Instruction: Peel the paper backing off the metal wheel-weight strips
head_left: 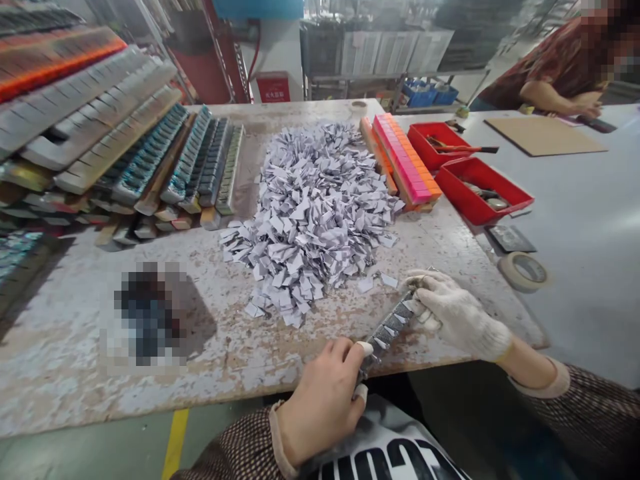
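A dark, narrow bar (389, 328) with small pale pointed pieces along it slants over the table's front edge. My left hand (330, 380), with white covers on some fingertips, grips its near end. At the far end is my right hand (445, 310) in a white knitted glove, its fingers closed around the bar; whether they also pinch a small piece I cannot make out. Just beyond the hands lies a big heap of small folded white paper pieces (320, 220), with a few loose ones near my right hand.
Slotted bars (100, 127) are stacked at the left. Pink and orange blocks (405, 160) stand right of the heap. Beyond are red trays (483, 190), a tape roll (523, 271) and a brown board (545, 135). Another person (555, 73) sits at the far right.
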`<state>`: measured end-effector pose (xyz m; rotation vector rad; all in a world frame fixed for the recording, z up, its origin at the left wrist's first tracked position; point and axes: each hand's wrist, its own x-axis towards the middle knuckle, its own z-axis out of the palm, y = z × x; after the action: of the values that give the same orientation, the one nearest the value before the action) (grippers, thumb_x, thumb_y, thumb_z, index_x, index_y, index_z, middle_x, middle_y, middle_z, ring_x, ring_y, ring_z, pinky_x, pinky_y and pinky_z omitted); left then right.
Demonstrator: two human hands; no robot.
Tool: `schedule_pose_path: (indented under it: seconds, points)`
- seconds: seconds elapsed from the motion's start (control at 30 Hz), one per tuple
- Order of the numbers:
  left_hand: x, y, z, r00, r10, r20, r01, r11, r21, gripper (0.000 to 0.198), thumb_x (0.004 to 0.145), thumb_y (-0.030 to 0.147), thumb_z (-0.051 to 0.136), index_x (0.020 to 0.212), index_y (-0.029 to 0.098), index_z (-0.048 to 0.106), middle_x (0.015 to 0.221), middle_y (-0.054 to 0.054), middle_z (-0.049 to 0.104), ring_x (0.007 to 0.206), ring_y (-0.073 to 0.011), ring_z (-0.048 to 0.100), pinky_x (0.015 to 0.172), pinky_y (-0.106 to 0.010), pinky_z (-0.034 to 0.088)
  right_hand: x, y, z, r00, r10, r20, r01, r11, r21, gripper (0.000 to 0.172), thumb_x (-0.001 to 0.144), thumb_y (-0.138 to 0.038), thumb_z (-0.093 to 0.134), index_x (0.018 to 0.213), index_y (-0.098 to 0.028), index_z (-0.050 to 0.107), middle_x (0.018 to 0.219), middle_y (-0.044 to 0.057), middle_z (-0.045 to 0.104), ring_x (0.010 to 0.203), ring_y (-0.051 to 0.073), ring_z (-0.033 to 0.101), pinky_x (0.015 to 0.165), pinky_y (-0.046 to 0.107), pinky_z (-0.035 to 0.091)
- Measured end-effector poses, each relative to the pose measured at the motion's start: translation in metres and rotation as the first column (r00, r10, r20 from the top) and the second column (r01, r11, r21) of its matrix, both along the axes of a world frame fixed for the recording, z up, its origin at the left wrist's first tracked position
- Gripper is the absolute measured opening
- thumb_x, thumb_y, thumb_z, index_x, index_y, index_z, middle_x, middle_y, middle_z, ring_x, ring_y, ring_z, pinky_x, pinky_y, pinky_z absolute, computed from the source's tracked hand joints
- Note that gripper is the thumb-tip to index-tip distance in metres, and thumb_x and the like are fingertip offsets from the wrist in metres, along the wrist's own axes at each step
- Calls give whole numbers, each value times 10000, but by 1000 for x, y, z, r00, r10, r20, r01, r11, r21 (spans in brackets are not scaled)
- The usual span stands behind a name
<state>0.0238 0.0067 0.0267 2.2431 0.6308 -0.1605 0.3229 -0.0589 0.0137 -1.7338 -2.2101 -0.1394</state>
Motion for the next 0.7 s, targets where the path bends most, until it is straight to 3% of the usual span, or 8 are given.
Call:
schedule_pose_path:
  seconds: [0.17, 0.5, 0.6, 0.7]
  points:
    - [0, 2, 0, 1000, -14, -15, 14, 999, -39, 488, 807, 141, 538, 1289, 214, 495, 1315, -99, 547, 1200, -299, 533, 1038, -482, 536, -9, 3, 3, 989, 8, 147, -4, 1000, -29, 139, 964, -145, 535, 1008, -150, 666, 1163, 170, 686, 1274, 365, 581, 1094, 575, 469]
    - [-1, 5, -4, 1000, -29, 5, 29, 999, -36, 523, 789, 143, 543, 1301, 226, 473, 1319, -92, 538, 1206, -295, 530, 1020, -487, 543, 2, 2, -11, 999, 2, 39, 1, 997, -75, 118, 979, -191, 545, 990, -171, 661, 1154, 146, 681, 1266, 343, 592, 1105, 556, 472]
    - [-2, 2, -2, 1000, -18, 10, 18, 1000, -10, 508, 810, 144, 554, 1304, 233, 479, 1310, -83, 550, 1191, -282, 541, 1020, -469, 543, 6, 6, -6, 999, -35, -21, 31, 985, -168, 144, 992, -254, 537, 949, -228, 672, 1119, 101, 703, 1164, 304, 645, 1012, 487, 537]
    - [-3, 0, 1, 1000, -14, 5, 14, 1000, 13, 487, 869, 208, 591, 1339, 248, 472, 1319, -80, 556, 1188, -285, 549, 1001, -465, 550, 9, 23, 9, 996, -92, 21, 95, 956, -276, 264, 997, -209, 435, 1048, -251, 691, 999, 64, 711, 953, 243, 682, 834, 382, 560]
